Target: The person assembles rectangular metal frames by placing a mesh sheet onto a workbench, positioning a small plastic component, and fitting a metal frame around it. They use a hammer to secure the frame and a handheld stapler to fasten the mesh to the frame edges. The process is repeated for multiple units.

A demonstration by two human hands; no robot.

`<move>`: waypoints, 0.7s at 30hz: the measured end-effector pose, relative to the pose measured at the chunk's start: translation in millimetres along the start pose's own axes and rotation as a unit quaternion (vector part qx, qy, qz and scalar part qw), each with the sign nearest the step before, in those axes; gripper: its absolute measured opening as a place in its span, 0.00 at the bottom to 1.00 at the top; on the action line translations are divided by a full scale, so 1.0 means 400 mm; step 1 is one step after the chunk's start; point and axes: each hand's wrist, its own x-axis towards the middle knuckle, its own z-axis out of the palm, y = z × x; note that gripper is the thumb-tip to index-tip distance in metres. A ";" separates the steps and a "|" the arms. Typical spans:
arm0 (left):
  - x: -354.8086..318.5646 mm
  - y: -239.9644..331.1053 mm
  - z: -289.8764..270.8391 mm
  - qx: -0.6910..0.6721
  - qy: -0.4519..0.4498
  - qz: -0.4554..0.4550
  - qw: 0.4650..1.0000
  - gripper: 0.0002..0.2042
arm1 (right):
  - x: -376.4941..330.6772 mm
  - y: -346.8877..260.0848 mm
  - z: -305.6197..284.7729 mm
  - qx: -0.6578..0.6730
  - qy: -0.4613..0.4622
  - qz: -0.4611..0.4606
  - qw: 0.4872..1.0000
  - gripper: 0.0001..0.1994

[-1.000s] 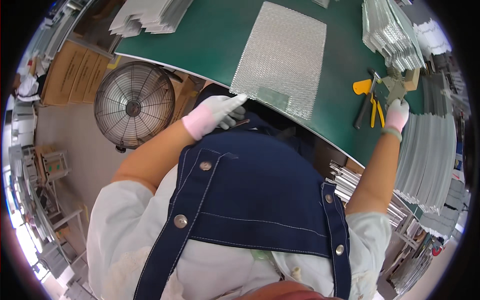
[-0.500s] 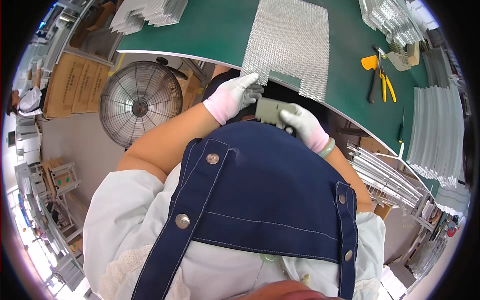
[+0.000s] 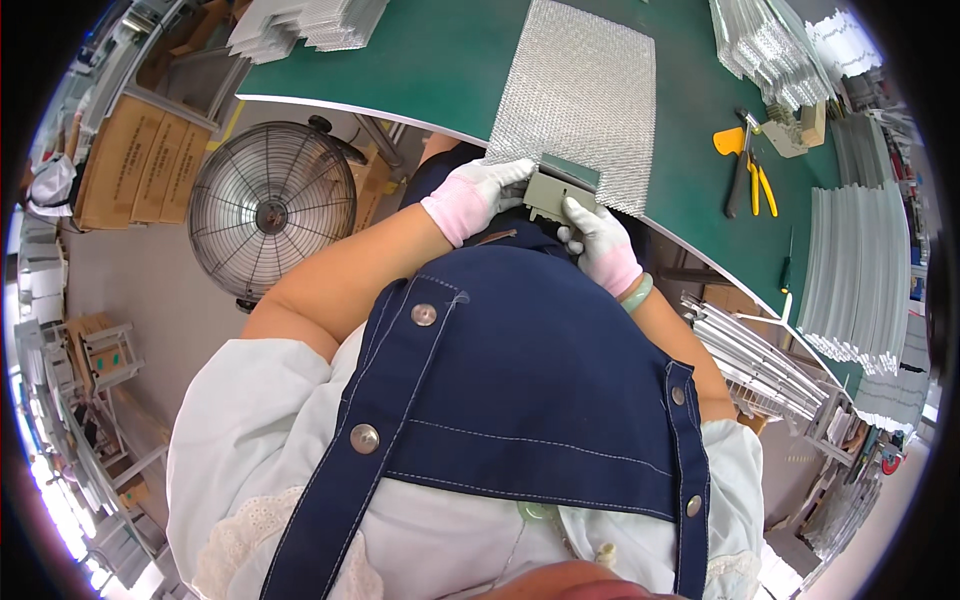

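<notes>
A silver, finely textured mesh panel point(image 3: 585, 95) lies on the green tabletop, its near end reaching past the table edge. That end has a rectangular notch. My left hand point(image 3: 476, 196), in a white and pink glove, grips the panel's near left corner. In my right hand point(image 3: 602, 242), gloved alike, a small grey-green toothed metal plate point(image 3: 556, 197) is pinched between thumb and fingers. The plate is at the notch, its left end close to my left fingertips. Whether it touches the panel is hard to tell.
On the green table point(image 3: 440, 60) at right lie pliers with yellow handles point(image 3: 764, 188), an orange-handled tool point(image 3: 729, 141) and a thin screwdriver point(image 3: 787, 265). Stacked panels point(image 3: 862, 270) stand at the right edge, more point(image 3: 345, 22) at far left. A floor fan point(image 3: 272, 216) stands left.
My right hand has brought the metal plate forward and up to the panel's notch. My left hand has shifted slightly right, still at the panel's corner.
</notes>
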 end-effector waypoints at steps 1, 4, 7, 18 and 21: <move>-0.002 0.002 0.001 0.001 0.006 -0.007 1.000 0.15 | 0.000 0.001 0.002 0.013 -0.010 -0.011 1.000 0.16; -0.020 0.005 0.015 0.024 -0.012 -0.002 1.000 0.18 | 0.002 -0.001 0.013 0.032 -0.024 -0.029 0.999 0.18; -0.026 0.013 0.017 0.100 -0.005 -0.051 0.994 0.21 | 0.002 -0.003 0.018 0.016 -0.018 -0.020 1.000 0.20; -0.019 0.024 0.018 0.198 0.064 -0.069 0.976 0.22 | 0.027 0.015 -0.045 0.115 -0.111 -0.108 0.981 0.24; -0.015 0.015 0.006 0.153 0.044 -0.067 0.985 0.23 | 0.006 -0.002 -0.032 0.181 -0.172 -0.081 0.965 0.24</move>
